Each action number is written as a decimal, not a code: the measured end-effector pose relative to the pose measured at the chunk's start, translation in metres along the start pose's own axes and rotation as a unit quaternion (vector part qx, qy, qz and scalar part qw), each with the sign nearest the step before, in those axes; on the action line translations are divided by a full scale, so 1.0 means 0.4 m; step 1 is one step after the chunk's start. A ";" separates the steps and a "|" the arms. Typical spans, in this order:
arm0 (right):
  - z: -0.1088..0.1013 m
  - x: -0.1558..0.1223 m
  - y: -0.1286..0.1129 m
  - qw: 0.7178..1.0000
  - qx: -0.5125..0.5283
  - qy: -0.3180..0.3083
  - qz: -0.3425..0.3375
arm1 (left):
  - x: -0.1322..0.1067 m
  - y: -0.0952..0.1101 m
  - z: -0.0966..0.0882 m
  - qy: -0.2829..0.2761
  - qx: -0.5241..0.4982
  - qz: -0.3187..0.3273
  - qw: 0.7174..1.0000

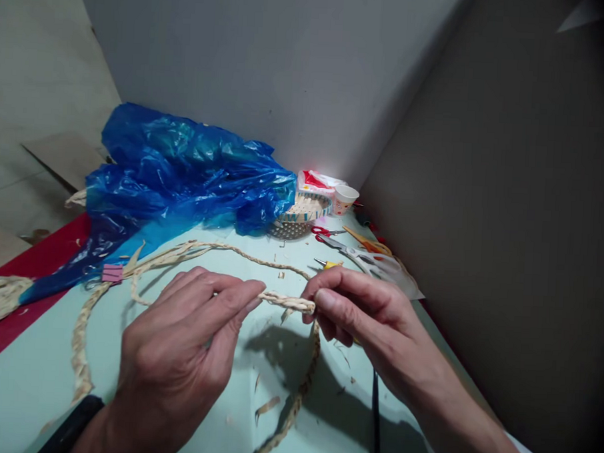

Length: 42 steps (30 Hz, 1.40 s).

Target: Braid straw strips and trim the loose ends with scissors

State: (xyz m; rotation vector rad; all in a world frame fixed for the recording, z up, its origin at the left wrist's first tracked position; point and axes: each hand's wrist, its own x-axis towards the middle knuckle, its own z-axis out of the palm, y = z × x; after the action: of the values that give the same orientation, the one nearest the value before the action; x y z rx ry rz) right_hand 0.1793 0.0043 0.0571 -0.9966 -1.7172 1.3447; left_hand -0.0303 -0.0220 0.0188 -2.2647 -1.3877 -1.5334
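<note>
A long braided straw cord (283,300) loops over the pale green table (35,382). My left hand (187,342) pinches the braid with fingers closed, and my right hand (358,309) pinches it a short way to the right. Between the two hands a short stretch of braid is held above the table. The rest of the cord curves away to the left, where a pink clip (112,273) is fastened on it, and down under my right hand. A black band sits on my left wrist.
A crumpled blue plastic bag (184,174) lies at the back left. Behind it sit a woven basket piece (305,210), a paper cup (344,198), red-handled scissors (326,232) and pliers (361,256). Straw scraps litter the table. Grey walls close in behind and to the right.
</note>
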 end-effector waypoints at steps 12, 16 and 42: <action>-0.026 -0.003 -0.034 0.959 -0.254 0.084 -0.095 | 0.002 -0.015 -0.008 -0.012 0.028 0.070 0.997; -0.011 0.000 -0.044 0.944 -0.312 0.009 -0.109 | 0.003 -0.021 -0.010 -0.025 0.052 0.120 0.991; 0.075 0.063 0.024 0.982 -0.187 0.009 -0.006 | -0.014 0.004 0.024 -0.004 0.040 0.044 0.998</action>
State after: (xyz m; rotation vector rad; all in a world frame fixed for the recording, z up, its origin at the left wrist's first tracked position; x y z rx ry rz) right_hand 0.1431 0.0158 0.0441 -1.1951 -2.0025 1.0194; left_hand -0.0228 -0.0215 0.0105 -2.2550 -1.3074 -1.4165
